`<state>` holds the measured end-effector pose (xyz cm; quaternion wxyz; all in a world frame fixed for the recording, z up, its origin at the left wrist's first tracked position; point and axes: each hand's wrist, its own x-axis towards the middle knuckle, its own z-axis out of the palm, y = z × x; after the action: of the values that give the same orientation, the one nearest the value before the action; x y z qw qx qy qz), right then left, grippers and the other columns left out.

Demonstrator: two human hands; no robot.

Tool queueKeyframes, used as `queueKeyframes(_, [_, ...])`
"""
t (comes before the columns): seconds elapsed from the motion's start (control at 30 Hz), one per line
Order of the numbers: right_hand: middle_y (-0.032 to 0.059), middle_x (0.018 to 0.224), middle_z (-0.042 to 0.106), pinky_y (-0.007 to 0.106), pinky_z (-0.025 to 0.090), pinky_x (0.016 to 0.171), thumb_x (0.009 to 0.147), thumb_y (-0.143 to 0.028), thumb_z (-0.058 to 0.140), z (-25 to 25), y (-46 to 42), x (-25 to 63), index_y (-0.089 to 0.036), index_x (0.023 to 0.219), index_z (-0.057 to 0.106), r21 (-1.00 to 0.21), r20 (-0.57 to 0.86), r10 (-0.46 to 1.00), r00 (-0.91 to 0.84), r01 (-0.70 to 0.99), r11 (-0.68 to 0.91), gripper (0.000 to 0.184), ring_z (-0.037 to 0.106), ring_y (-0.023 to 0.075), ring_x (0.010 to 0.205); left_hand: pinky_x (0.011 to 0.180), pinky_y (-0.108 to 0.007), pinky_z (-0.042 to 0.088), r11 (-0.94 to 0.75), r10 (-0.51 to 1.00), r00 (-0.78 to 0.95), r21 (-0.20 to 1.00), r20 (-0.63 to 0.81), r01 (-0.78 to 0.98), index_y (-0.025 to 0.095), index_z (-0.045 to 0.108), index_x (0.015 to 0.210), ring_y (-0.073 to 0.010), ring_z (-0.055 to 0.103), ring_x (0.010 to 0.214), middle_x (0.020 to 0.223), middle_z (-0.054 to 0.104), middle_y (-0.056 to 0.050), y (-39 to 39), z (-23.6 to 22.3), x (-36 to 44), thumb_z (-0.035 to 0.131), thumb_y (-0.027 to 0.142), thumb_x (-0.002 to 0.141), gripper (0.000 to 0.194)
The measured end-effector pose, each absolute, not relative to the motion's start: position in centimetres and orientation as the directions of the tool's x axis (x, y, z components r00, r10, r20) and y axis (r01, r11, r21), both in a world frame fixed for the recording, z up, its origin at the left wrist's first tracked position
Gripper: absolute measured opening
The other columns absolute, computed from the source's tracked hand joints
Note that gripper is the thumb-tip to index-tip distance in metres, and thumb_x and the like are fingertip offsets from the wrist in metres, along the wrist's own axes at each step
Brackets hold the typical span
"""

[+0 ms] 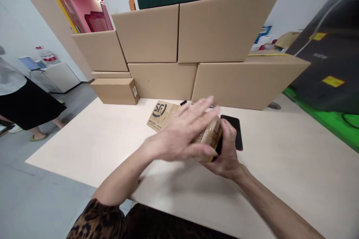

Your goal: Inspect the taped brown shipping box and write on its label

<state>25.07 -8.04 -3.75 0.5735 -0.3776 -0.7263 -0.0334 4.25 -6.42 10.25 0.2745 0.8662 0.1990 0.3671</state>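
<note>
Brown box, black phone

The pale table bears stacked cardboard boxes, a flat carton and a black phone.

we count: cardboard boxes stacked at the back x7 | small box in hands x1 | flat printed carton x1 | black phone x1 | pens x2 | hands x2

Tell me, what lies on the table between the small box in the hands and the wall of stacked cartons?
In the head view, a flat printed cardboard piece and a black pen.
</note>
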Motion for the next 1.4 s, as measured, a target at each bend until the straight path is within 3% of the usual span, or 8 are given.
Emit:
queueKeyframes(0.17, [0.0228,0.154,0.043,0.07,0.052,0.106,0.079,-0.055,0.078,-2.4,-8.2,25.2,-0.019,0.173,0.012,-0.21,0.894,0.417,-0.162,0.671,0.711,0.12,0.05,0.0469,0.136,0.138,-0.054,-0.002,-0.716,0.662,0.698,0.505,0.273,0.481,0.021,0.024,0.172,-0.0315,0.008,0.17,0.181,0.017,-0.011,-1.4,9.8,1.1,0.027,0.083,0.099,0.096])
queueKeyframes(0.33, [0.0209,0.155,0.043,0.07,0.048,0.112,0.075,-0.054,0.085,-2.5,-7.8,25.4,-0.023,0.173,0.012,-0.285,0.875,0.47,-0.118,0.659,0.696,0.127,0.048,0.0462,0.139,0.137,-0.06,0.0,-0.539,0.823,0.511,0.627,0.249,0.562,0.029,0.036,0.168,-0.0338,0.01,0.17,0.181,0.024,-0.006,1.9,7.5,-1.4,0.031,0.083,0.099,0.088])
queueKeyframes(0.47, [0.0191,0.157,0.042,0.073,0.045,0.114,0.073,-0.055,0.088,-3.3,-7.2,25.7,-0.028,0.173,0.015,-0.412,0.843,0.538,-0.019,0.62,0.667,0.126,0.047,0.046,0.142,0.136,-0.054,0.019,-0.296,0.897,0.38,0.945,0.225,0.137,0.025,0.051,0.161,-0.0388,0.029,0.165,0.176,0.036,-0.011,3.3,4.1,-2.1,0.054,0.089,0.086,0.099])
queueKeyframes(0.6, [0.0159,0.161,0.043,0.073,0.044,0.116,0.063,-0.051,0.095,-3.4,-7.2,25.8,-0.032,0.168,0.028,-0.718,0.671,0.727,0.146,0.373,0.588,0.126,0.047,0.0457,0.146,0.135,-0.052,0.025,-0.119,0.957,0.211,0.933,0.199,-0.341,0.028,0.052,0.159,-0.0363,0.036,0.162,0.172,0.045,-0.009,2.3,1.1,-0.4,0.061,0.082,0.088,0.09])
queueKeyframes(0.73, [0.0097,0.138,0.067,0.06,0.06,0.101,0.06,-0.041,0.096,-1.7,-7.6,25.2,-0.034,0.147,0.053,-0.92,0.307,0.897,0.317,-0.144,0.365,0.097,0.069,0.0352,0.12,0.136,-0.047,0.024,-0.274,0.908,0.225,0.909,0.352,-0.315,0.034,0.042,0.165,-0.0324,0.031,0.165,0.174,0.042,-0.004,0.9,0.0,1.2,0.058,0.08,0.092,0.089])
queueKeyframes(1.03, [0.0007,0.09,0.083,0.052,0.069,0.087,0.061,-0.031,0.086,0.3,-6.1,26.1,-0.026,0.099,0.073,-0.752,-0.237,0.911,0.338,-0.657,0.048,0.041,0.08,0.0299,0.086,0.133,-0.059,0.029,-0.647,0.674,0.425,0.76,0.604,-0.056,0.039,0.03,0.169,-0.0389,0.035,0.162,0.178,0.033,-0.009,0.8,-1.1,0.8,0.077,0.054,0.092,0.092])
queueKeyframes(1.17, [0.0022,0.095,0.085,0.055,0.068,0.09,0.073,-0.042,0.082,-0.1,-5.6,26.5,-0.03,0.103,0.074,-0.745,-0.257,0.922,0.29,-0.667,0.002,0.033,0.08,0.0342,0.103,0.133,-0.057,0.03,-0.879,0.467,0.366,0.467,0.805,0.095,0.039,0.024,0.17,-0.0352,0.033,0.164,0.178,0.03,-0.012,1.2,-1.8,1.5,0.079,0.042,0.093,0.094])
queueKeyframes(1.4, [0.0045,0.138,0.075,0.059,0.056,0.112,0.088,-0.075,0.062,0.3,-6.6,24.5,-0.034,0.132,0.07,-0.856,0.0,0.946,0.324,-0.489,0.167,0.06,0.06,0.0352,0.143,0.127,-0.052,0.041,-0.814,0.565,0.157,0.516,0.81,0.268,0.041,0.03,0.166,-0.0345,0.046,0.157,0.173,0.042,-0.011,0.3,-1.5,1.9,0.077,0.046,0.094,0.086])
